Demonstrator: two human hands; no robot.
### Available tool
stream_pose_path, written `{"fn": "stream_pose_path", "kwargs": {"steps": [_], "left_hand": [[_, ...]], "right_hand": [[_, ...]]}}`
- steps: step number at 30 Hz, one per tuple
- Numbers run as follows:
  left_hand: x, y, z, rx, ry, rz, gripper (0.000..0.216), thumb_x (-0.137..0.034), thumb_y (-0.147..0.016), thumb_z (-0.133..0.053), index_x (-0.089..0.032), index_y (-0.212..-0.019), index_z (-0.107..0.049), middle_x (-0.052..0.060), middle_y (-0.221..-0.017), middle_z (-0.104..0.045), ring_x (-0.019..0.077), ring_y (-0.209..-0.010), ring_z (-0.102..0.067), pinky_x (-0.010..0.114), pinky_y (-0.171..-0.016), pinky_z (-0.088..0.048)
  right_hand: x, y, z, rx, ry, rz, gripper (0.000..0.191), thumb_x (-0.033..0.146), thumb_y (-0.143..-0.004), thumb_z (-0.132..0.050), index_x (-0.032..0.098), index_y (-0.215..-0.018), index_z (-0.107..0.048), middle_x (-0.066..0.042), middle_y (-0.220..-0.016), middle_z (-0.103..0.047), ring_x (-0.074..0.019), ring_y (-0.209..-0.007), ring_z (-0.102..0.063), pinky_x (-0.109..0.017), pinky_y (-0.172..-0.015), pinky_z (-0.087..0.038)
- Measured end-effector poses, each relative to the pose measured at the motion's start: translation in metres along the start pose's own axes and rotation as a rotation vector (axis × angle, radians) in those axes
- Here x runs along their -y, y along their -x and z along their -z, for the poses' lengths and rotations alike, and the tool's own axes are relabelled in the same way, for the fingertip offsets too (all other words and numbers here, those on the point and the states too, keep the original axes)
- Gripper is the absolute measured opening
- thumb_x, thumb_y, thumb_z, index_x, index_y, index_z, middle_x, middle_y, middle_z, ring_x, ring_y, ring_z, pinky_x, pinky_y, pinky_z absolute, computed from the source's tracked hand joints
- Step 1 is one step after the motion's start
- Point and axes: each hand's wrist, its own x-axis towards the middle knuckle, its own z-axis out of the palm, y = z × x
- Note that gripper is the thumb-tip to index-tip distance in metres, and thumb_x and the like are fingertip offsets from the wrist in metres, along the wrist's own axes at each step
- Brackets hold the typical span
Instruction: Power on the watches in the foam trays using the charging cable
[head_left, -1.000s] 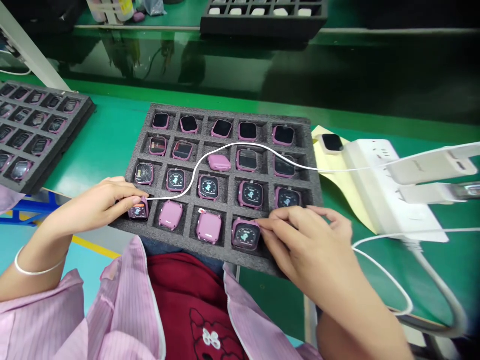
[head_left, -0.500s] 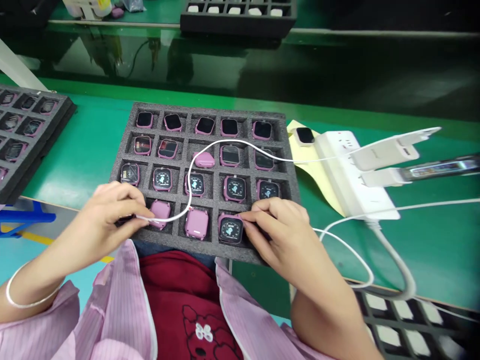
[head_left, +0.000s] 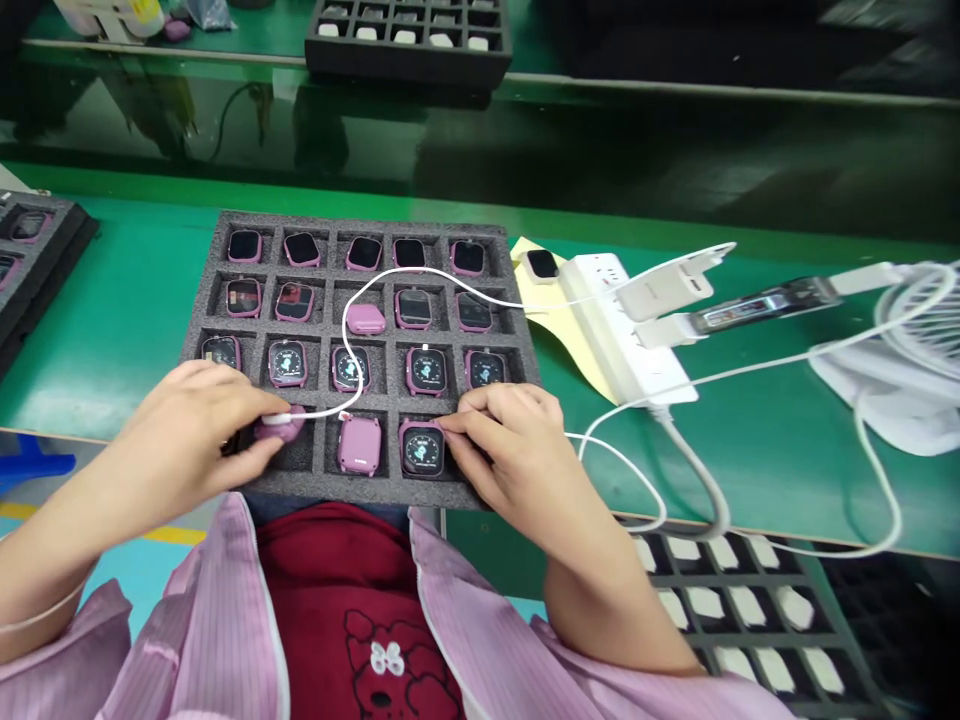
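My left hand (head_left: 187, 425) is shut on the white charging cable (head_left: 319, 408), its tip lying on a pink watch lying face down (head_left: 285, 424) in the bottom row of the dark foam tray (head_left: 360, 226). My right hand (head_left: 510, 440) has its fingertips against the edge of a lit pink smartwatch (head_left: 421, 450). Beside that watch sits another face-down pink watch (head_left: 358, 445). The cell under my left fingers and the bottom right cell are hidden by my hands. Several more watches fill the other cells.
A white power strip (head_left: 611, 325) with plugged-in adapters stands right of the tray, beside a yellow sheet (head_left: 559, 320) bearing a watch (head_left: 541, 265). Cables cross the green bench (head_left: 112, 300). Other foam trays (head_left: 409, 40) lie behind and at both sides, with a white fan (head_left: 892, 350) far right.
The cable tip in my left hand has shifted from the bottom left cell onto the neighbouring pink watch. My right hand stays at the same watch. The whole view has slid left.
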Motion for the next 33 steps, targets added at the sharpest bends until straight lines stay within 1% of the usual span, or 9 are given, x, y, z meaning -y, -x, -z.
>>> {"fn": "stream_pose_path", "kwargs": {"steps": [4,7,9,12,16,22,26,30,33], "left_hand": [[0.017,-0.001,0.002,0.079,0.291,0.098,0.023,-0.035,-0.102,-0.051,-0.025,-0.108,-0.07,-0.001,-0.094,-0.074,0.0167,-0.084,-0.065,0.029,-0.075,-0.044],[0.011,-0.001,-0.001,0.053,0.23,0.082,0.025,-0.033,-0.104,-0.046,-0.026,-0.109,-0.07,-0.002,-0.099,-0.074,0.0173,-0.09,-0.064,0.032,-0.083,-0.041],[0.001,0.001,-0.004,0.049,0.166,0.043,0.025,-0.043,-0.102,-0.052,-0.027,-0.111,-0.068,-0.001,-0.106,-0.073,0.0197,-0.096,-0.063,0.035,-0.087,-0.038],[-0.009,0.003,-0.011,0.039,0.057,0.018,0.041,-0.059,-0.089,-0.067,-0.024,-0.112,-0.065,0.002,-0.107,-0.071,0.0235,-0.094,-0.061,0.037,-0.084,-0.036],[-0.007,0.003,-0.015,0.035,-0.026,0.044,0.031,-0.05,-0.091,-0.068,-0.023,-0.105,-0.065,0.003,-0.1,-0.072,0.0245,-0.092,-0.062,0.037,-0.081,-0.034],[0.001,-0.001,-0.004,-0.011,0.002,0.046,0.029,-0.04,-0.099,-0.053,-0.022,-0.116,-0.067,0.003,-0.089,-0.072,0.0222,-0.083,-0.063,0.038,-0.085,-0.038],[0.008,-0.002,-0.003,0.119,0.232,0.075,0.033,-0.043,-0.104,-0.045,-0.028,-0.121,-0.069,0.0,-0.095,-0.073,0.0179,-0.082,-0.061,0.032,-0.08,-0.04],[0.008,-0.001,-0.006,0.195,0.24,0.097,0.037,-0.045,-0.106,-0.038,-0.031,-0.122,-0.068,0.001,-0.094,-0.07,0.0193,-0.087,-0.057,0.033,-0.084,-0.038],[0.006,-0.002,-0.005,0.224,0.253,0.098,0.04,-0.046,-0.107,-0.034,-0.03,-0.121,-0.068,0.001,-0.096,-0.07,0.0198,-0.089,-0.057,0.034,-0.086,-0.038]], "right_hand": [[0.0,-0.001,0.0,0.01,0.0,0.007,0.022,0.015,-0.104,-0.043,0.019,-0.091,-0.061,-0.006,-0.089,-0.059,-0.0225,-0.082,-0.054,-0.04,-0.083,-0.037],[-0.001,-0.001,0.0,0.001,0.012,0.021,0.023,0.016,-0.105,-0.043,0.019,-0.091,-0.061,-0.006,-0.089,-0.058,-0.0227,-0.081,-0.053,-0.039,-0.081,-0.037],[-0.001,-0.001,0.0,-0.002,0.017,0.031,0.023,0.017,-0.106,-0.043,0.018,-0.091,-0.061,-0.006,-0.088,-0.058,-0.0226,-0.08,-0.053,-0.039,-0.08,-0.036],[0.0,-0.002,0.0,0.001,0.022,0.037,0.024,0.019,-0.107,-0.042,0.019,-0.091,-0.06,-0.005,-0.088,-0.057,-0.0222,-0.08,-0.053,-0.038,-0.079,-0.036],[0.0,-0.002,0.001,0.004,0.03,0.034,0.023,0.018,-0.106,-0.043,0.018,-0.092,-0.061,-0.006,-0.088,-0.058,-0.0225,-0.08,-0.053,-0.038,-0.081,-0.036],[0.001,-0.001,0.0,-0.012,0.076,0.037,0.026,0.016,-0.106,-0.043,0.018,-0.088,-0.062,-0.005,-0.087,-0.061,-0.0215,-0.08,-0.055,-0.039,-0.086,-0.034],[0.008,-0.001,0.001,-0.085,0.154,0.0,0.026,0.015,-0.106,-0.047,0.018,-0.086,-0.063,-0.003,-0.084,-0.062,-0.0207,-0.077,-0.059,-0.041,-0.087,-0.031],[0.027,-0.003,0.005,-0.278,0.157,-0.11,0.01,0.014,-0.103,-0.06,0.019,-0.094,-0.063,-0.004,-0.087,-0.065,-0.0203,-0.078,-0.061,-0.041,-0.081,-0.031],[0.044,-0.006,0.004,-0.24,-0.015,-0.053,0.009,0.015,-0.104,-0.059,0.019,-0.097,-0.061,-0.003,-0.089,-0.067,-0.0189,-0.078,-0.061,-0.04,-0.081,-0.031]]}}
